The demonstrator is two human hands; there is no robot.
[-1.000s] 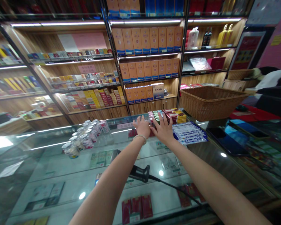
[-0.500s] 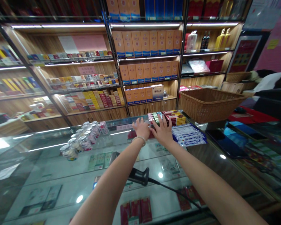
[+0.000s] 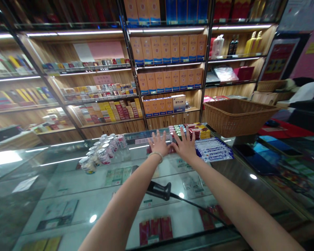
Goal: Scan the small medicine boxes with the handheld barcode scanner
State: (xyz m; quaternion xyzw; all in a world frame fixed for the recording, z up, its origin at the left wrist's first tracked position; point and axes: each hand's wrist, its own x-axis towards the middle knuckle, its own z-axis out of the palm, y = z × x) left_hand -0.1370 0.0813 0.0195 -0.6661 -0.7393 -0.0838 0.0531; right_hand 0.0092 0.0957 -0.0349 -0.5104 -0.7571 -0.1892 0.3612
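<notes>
My left hand (image 3: 159, 144), with a bracelet at the wrist, is spread over the glass counter (image 3: 94, 195) and holds nothing. Beside it my right hand (image 3: 184, 146) is also spread, thumb near the left thumb, with nothing in it. The right fingertips are nearest to small packs with green and pink ovals (image 3: 177, 131). Red and yellow packs (image 3: 201, 131) lie just behind and right of that hand. Blue and white packets (image 3: 214, 149) are fanned out to its right. Small clear-lidded jars (image 3: 104, 151) stand grouped left of my left hand.
A black handheld scanner (image 3: 159, 190) with a cable lies under my left forearm. A wicker basket (image 3: 235, 120) stands at the right, near a dark phone (image 3: 253, 159). Shelves with orange boxes (image 3: 170, 48) rise behind the counter.
The view has shifted slightly, so the shelves and jars sit further right. My left fingers look more spread. Both hands remain beside the same packs.
</notes>
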